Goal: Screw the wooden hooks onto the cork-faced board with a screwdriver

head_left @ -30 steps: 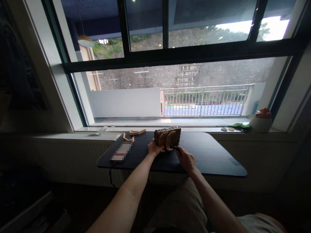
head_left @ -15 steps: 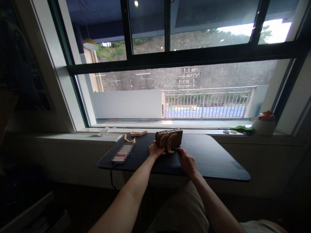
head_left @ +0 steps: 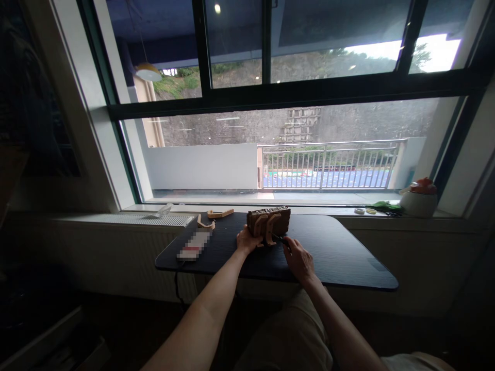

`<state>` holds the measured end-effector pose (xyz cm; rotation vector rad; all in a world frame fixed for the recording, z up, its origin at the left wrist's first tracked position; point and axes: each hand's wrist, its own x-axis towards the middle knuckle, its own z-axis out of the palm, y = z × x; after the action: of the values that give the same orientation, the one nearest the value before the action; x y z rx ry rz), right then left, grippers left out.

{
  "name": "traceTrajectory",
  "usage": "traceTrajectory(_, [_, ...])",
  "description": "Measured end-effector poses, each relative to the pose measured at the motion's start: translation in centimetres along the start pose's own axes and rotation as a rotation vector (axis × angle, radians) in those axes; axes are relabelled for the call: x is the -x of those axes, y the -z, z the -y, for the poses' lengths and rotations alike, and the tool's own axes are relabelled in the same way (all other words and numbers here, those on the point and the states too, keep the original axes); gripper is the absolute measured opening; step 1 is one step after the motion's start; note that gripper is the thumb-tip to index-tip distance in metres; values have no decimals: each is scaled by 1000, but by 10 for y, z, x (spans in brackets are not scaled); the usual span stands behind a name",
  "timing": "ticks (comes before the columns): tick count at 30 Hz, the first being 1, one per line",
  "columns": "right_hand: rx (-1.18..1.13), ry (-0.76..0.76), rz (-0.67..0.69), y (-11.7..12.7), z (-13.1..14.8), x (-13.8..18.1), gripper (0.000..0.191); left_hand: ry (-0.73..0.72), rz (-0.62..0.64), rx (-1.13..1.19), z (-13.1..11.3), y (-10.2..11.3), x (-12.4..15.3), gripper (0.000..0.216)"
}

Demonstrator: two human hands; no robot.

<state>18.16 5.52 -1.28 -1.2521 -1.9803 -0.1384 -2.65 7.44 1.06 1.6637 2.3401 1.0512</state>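
A dark brown box-like block [head_left: 284, 220] stands tilted on the table, with two curved pale wooden pieces [head_left: 273, 226] against the side facing me. My left hand [head_left: 247, 240] is closed on the block's lower left end, beside the nearer wooden piece; its fingertips are partly hidden. In my right hand [head_left: 298, 256] is a slim black-handled tool, which looks like a screwdriver [head_left: 284, 240]. Its thin tip reaches to the right-hand wooden piece. The exact contact point is too small to make out.
Two more bent wooden pieces [head_left: 220, 213] lie at the table's back left, near a blurred-out flat item [head_left: 194, 245]. The dark table [head_left: 340, 252] has rounded corners. Beyond it, the window sill holds a white pot [head_left: 418, 201] with an orange top and green leaves [head_left: 382, 205].
Both hands, the block and the tool stay almost in place. The view has shifted very slightly.
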Motion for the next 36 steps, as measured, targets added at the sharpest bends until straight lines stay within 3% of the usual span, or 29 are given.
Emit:
traceTrajectory(9, [1, 47, 3, 2, 2, 1, 28, -16, -2, 4, 3, -2, -1, 58])
traceTrajectory(21, [-1, -41, 25, -3, -6, -2, 30, -14, -3, -5, 2, -1, 0, 58])
traceTrajectory(29, [45, 40, 7, 1, 5, 2, 39, -8, -5, -7, 1, -1, 1, 58])
traceTrajectory(36, [33, 42, 36, 0, 5, 1, 29, -19, -2, -2, 2, -1, 0, 55])
